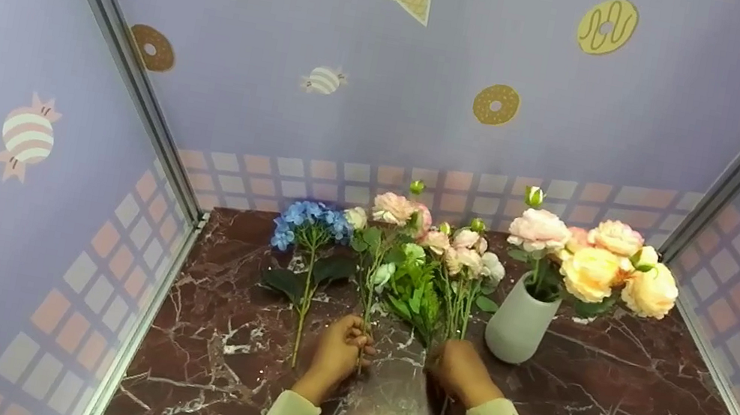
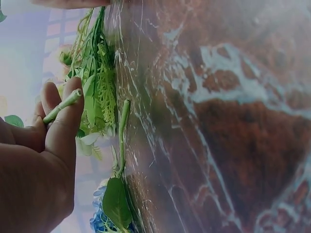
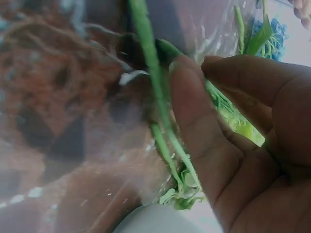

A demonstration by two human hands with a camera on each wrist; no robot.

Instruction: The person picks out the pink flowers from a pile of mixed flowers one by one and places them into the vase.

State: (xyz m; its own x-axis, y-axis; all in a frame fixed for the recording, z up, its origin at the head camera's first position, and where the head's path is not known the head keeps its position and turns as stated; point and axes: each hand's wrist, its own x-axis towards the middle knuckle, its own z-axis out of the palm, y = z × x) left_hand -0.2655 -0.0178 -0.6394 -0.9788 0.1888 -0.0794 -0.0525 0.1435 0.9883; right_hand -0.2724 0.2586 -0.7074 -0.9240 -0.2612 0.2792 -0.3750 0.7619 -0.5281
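My left hand holds the stem of a pink rose spray; the cut stem end pokes out between the fingers in the left wrist view. Over to the right, my right hand pinches the stem of a green fern sprig between thumb and forefinger. Beside that thumb run the stems of another pink flower spray, lying on the table. Left of my left hand lies a blue hydrangea with dark leaves.
A pale vase with peach and yellow roses stands to the right, close to my right hand. Patterned purple walls enclose the dark red marble tabletop at the back and both sides.
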